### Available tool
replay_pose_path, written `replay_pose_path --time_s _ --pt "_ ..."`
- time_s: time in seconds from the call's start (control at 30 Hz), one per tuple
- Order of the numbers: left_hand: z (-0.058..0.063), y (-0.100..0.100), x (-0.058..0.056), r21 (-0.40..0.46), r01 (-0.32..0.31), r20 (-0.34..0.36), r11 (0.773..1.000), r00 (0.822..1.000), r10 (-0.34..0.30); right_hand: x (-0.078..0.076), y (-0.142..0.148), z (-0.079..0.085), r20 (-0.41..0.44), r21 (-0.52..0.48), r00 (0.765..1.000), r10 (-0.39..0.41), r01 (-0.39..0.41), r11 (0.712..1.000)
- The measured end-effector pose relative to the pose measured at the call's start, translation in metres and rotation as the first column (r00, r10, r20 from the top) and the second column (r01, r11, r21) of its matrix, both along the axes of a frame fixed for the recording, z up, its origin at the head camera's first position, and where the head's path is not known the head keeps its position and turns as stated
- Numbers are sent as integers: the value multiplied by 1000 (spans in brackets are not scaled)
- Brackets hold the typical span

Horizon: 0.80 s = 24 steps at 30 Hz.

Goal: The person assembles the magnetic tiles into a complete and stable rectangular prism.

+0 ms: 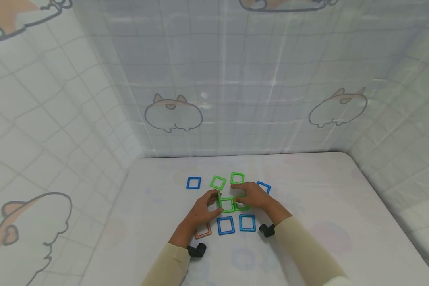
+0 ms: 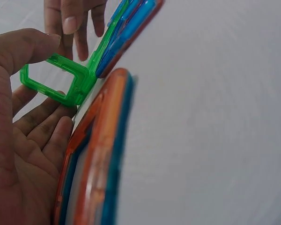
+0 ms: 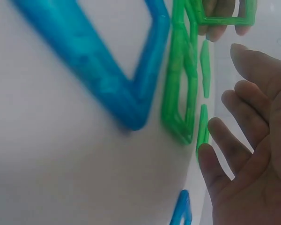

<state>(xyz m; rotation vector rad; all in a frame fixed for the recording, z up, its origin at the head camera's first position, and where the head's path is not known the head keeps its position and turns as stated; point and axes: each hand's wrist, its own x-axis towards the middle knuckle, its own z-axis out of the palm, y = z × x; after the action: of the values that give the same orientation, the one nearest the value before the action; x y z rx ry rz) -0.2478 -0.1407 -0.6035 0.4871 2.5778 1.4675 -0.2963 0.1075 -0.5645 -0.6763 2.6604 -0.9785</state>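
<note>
My left hand pinches a green square frame tile between thumb and fingers. That tile stands upright at the left edge of a flat green square tile. A second flat green tile lies against its right side, partly hidden by my right hand. In the right wrist view, the fingers of my right hand are spread and loosely bent, with nothing between them. They hover beside the flat green tiles.
Nearer me lie two blue tiles and an orange tile, partly under the left wrist. Beyond the hands are a blue tile, two loose green tiles and another blue tile. Patterned curtains surround the white table.
</note>
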Motion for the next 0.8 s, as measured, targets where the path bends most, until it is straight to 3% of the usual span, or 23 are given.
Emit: replay_pose_path --time_s 0.17,0.33,0.8 --pt "2 2 -2 -7 -6 9 1000 1000 6 -10 -5 8 5 2 1000 -12 12 1000" --pt "6 3 -3 -14 -11 12 1000 1000 11 -19 -10 14 -41 23 999 -23 24 999" --pt "1 -1 2 -8 -25 40 1000 999 26 -25 -31 8 -10 28 999 -39 39 999"
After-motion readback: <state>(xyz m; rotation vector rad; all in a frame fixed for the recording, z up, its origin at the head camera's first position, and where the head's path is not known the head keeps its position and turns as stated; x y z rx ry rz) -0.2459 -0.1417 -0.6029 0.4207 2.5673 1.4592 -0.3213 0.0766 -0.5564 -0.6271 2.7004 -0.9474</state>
